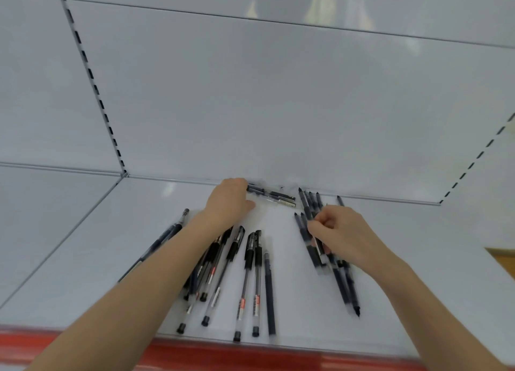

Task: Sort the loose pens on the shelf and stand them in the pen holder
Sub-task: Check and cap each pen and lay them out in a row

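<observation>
Many loose dark pens lie on the white shelf. A fan of clear-barrelled pens with black caps lies front centre, partly under my left forearm. At the back wall lie a few dark pens; my left hand grips their left end. To the right lies a bundle of slim dark pens. My right hand curls its fingers round several of that bundle's pens. No pen holder is in view.
The white back panel rises right behind the pens, with slotted uprights at left and right. A red strip runs along the shelf's front edge. A yellowish surface shows at the far right.
</observation>
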